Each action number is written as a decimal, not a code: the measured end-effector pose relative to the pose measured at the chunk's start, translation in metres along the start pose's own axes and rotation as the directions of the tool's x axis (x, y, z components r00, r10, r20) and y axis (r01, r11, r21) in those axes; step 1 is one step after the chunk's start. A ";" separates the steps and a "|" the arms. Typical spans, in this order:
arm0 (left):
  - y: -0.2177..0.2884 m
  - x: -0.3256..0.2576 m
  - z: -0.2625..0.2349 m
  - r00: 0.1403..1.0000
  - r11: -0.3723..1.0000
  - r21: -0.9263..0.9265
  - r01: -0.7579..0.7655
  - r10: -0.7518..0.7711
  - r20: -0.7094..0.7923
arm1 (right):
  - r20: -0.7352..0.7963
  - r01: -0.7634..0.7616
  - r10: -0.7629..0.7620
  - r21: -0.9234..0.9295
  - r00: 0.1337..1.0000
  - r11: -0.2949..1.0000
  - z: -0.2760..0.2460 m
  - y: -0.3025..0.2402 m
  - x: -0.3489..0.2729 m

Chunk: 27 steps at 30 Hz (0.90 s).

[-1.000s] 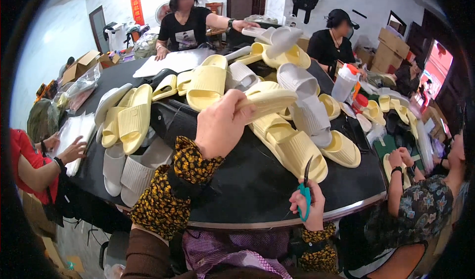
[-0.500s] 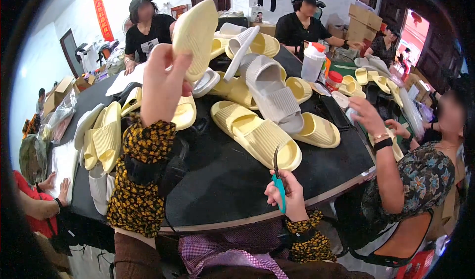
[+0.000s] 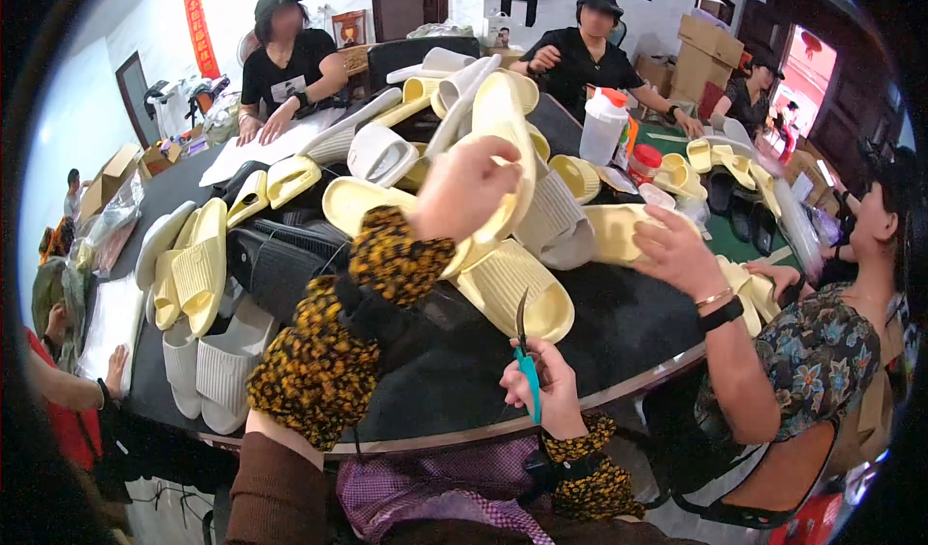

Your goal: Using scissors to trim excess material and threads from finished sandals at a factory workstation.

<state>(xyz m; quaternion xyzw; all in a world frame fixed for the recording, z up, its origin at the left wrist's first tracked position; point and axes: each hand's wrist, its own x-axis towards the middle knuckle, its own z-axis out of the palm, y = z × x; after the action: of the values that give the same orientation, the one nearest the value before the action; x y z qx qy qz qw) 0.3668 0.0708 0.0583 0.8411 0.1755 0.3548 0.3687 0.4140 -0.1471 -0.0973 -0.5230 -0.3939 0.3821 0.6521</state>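
Over the heap in the middle of the table, my left hand (image 3: 466, 189) is closed on a pale yellow slipper (image 3: 507, 125), held on edge with its toe upward. Part of it is hidden behind my fingers. Low at the table's near edge, my right hand (image 3: 547, 390) grips small scissors (image 3: 528, 376) with teal handles and dark curved blades pointing up. Just beyond the blades lies another yellow slipper (image 3: 522, 289) with a ribbed strap. A grey slipper (image 3: 556, 221) rests behind it, leaning in the pile.
On the right, a co-worker's hand (image 3: 677, 255) touches a yellow slipper (image 3: 619, 233). Grey slippers (image 3: 234, 366) and black slippers (image 3: 285, 265) lie on the left. A plastic bottle (image 3: 604, 128) and a red-lidded jar (image 3: 645, 161) stand beyond the pile. Other people sit around the table.
My left hand has brought the yellow slipper rightward and down over the pile. My right hand has shifted slightly left and down. The right-hand co-worker's hand has come onto a yellow slipper.
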 end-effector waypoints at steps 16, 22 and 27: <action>-0.119 -0.056 -0.041 0.945 0.911 0.287 0.298 -0.239 -0.224 | -0.018 0.013 -0.014 -0.051 1.000 0.999 0.007 -0.003 0.001; -0.098 -0.031 -0.013 0.977 0.965 0.210 0.156 -0.119 -0.179 | -0.035 0.011 -0.014 -0.075 0.999 0.997 0.006 -0.006 0.001; -0.080 -0.006 -0.002 0.994 0.966 0.243 0.086 -0.065 -0.091 | -0.022 0.026 -0.027 -0.078 0.999 0.997 0.006 -0.008 0.002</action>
<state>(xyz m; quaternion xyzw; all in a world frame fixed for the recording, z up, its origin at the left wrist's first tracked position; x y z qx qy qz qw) 0.3585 0.1219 -0.0035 0.8577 0.2653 0.3502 0.2670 0.4098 -0.1448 -0.0885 -0.5473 -0.4078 0.3517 0.6407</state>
